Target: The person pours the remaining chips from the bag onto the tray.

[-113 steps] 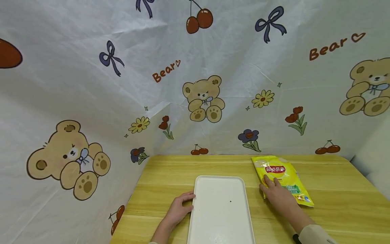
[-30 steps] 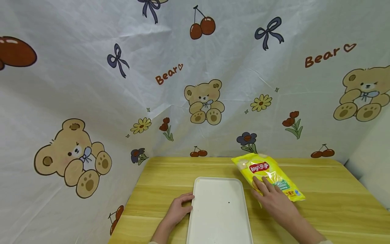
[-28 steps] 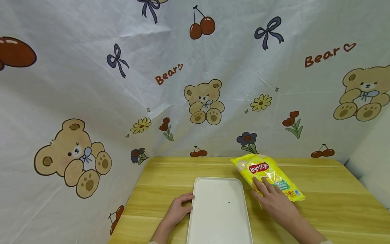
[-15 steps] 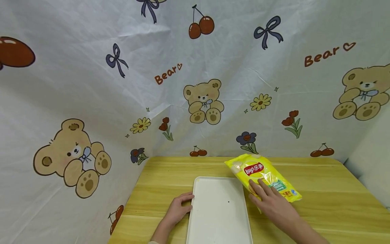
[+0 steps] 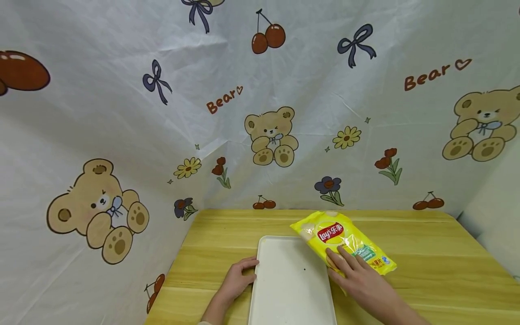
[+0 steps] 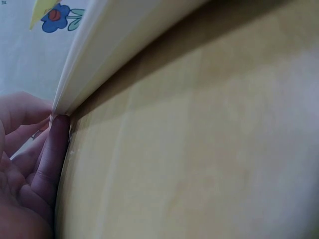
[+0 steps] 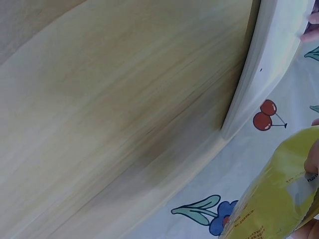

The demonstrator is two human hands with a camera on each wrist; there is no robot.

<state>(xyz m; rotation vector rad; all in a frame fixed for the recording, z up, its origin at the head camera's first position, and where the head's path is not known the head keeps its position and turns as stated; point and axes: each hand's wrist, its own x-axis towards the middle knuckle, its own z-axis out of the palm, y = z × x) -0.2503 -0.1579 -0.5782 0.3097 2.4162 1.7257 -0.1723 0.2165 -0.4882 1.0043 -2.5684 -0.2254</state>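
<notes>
A yellow Lay's chip bag (image 5: 331, 232) hangs tilted over the far right corner of the white tray (image 5: 290, 289). My right hand (image 5: 357, 280) grips the bag by its near left side, fingers spread across the printed front. In the right wrist view, the back of the chip bag (image 7: 279, 184) shows, with a digit pressed on it and another behind the edge. On the tray's left side, my left hand (image 5: 237, 280) touches the rim with its fingertips and thumb. The left wrist view shows those fingers (image 6: 47, 164) against the tray's edge (image 6: 104, 55).
The tray lies on a wooden table (image 5: 219, 234), its near end cut off by the frame. A white cloth (image 5: 162, 126) printed with bears, bows and cherries hangs behind and to the left. A small dark speck marks the tray's surface.
My right hand has carried the chip bag leftward and toward me, from the table at right to over the tray's far right corner. My left hand stays at the tray's left rim.
</notes>
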